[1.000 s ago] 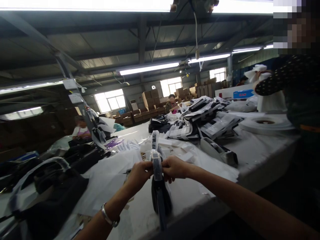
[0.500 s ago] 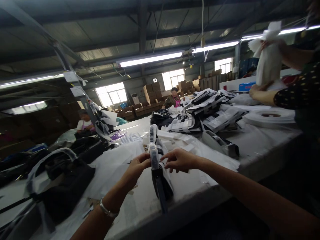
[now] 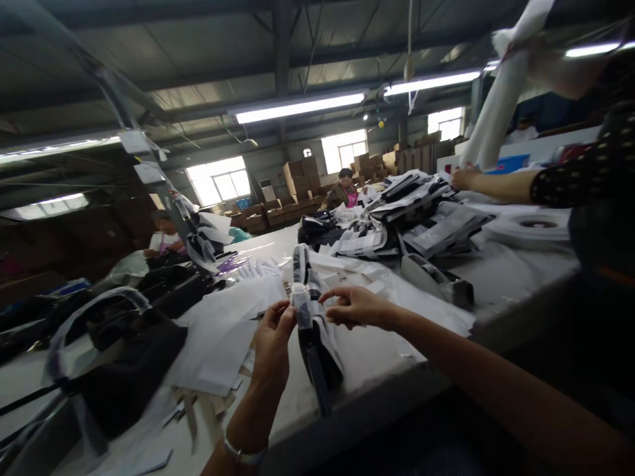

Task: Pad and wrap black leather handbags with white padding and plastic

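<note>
A dark handbag (image 3: 308,354) stands edge-on on the table in front of me, its upright strap covered in clear wrap and white paper. My left hand (image 3: 272,337) pinches the wrapped strap (image 3: 302,311) from the left, thumb and fingers closed at its edge. On the other side, my right hand (image 3: 358,307) reaches in with the index finger stretched toward the bag and the other fingers loosely bent and apart. Its fingertips are at the white paper on the bag's side; whether they press on it is hard to see.
White paper sheets (image 3: 218,337) lie left of the bag, beside a black bag (image 3: 133,363) with a wrapped handle. A heap of wrapped bags (image 3: 417,211), a grey bag (image 3: 436,277) and a white roll (image 3: 530,228) lie right. A co-worker's arm (image 3: 510,186) holds white wrapping.
My left hand has turned more upright at the strap, and the wrist has shifted right. The right hand has barely moved. The co-worker's white bundle has been tilted and stretched upward.
</note>
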A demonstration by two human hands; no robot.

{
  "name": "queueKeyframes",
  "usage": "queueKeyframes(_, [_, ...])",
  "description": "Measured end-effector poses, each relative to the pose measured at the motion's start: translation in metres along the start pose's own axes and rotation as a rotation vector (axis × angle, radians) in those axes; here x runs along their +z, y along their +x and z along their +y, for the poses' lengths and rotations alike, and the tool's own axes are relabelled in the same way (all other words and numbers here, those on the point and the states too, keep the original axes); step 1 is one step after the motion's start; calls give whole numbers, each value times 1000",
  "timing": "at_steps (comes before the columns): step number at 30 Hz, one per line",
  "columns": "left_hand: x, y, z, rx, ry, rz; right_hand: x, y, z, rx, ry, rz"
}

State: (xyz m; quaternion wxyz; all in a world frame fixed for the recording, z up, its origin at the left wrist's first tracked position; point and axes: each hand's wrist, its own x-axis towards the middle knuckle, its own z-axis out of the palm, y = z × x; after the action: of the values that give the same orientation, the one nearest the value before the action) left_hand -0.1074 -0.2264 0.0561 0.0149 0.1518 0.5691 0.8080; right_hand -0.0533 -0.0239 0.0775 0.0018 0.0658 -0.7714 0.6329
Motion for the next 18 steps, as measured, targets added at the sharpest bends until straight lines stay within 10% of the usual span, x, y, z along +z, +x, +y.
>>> queueKeyframes(14, [1,-8,37,-226,140,-149,10,-18,19,-100,853,-263])
queueKeyframes(18, [-2,-7,33,-144,257,-157,24,-6,27,-213,674,-14])
